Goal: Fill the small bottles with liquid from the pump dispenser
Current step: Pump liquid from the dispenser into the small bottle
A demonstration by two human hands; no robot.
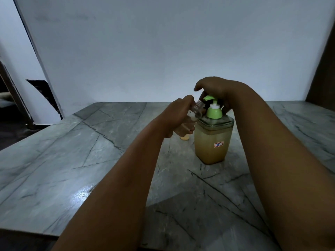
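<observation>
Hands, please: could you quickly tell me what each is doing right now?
Left hand: grips the small bottle, tilted toward the nozzle.
Right hand: rests on the green pump head.

Glossy veined stone table (76, 160); clear plastic small bottle (190, 120) and pump dispenser (212, 142).

- 2 bare forearms are showing in the head view, both coming in from the bottom edge of the picture.
- The left hand (178, 113) and the right hand (215, 89) are wearing nothing: no gloves are covering them.
- No sleeve is reaching into view on either arm; both are showing bare from the bottom edge to the wrist.
- No watch, band or ring is showing on the wrists or on the visible fingers.
- Dim light is shading both arms, so fine surface detail is staying hard to make out.
- The nails are not showing clearly on either hand.
</observation>
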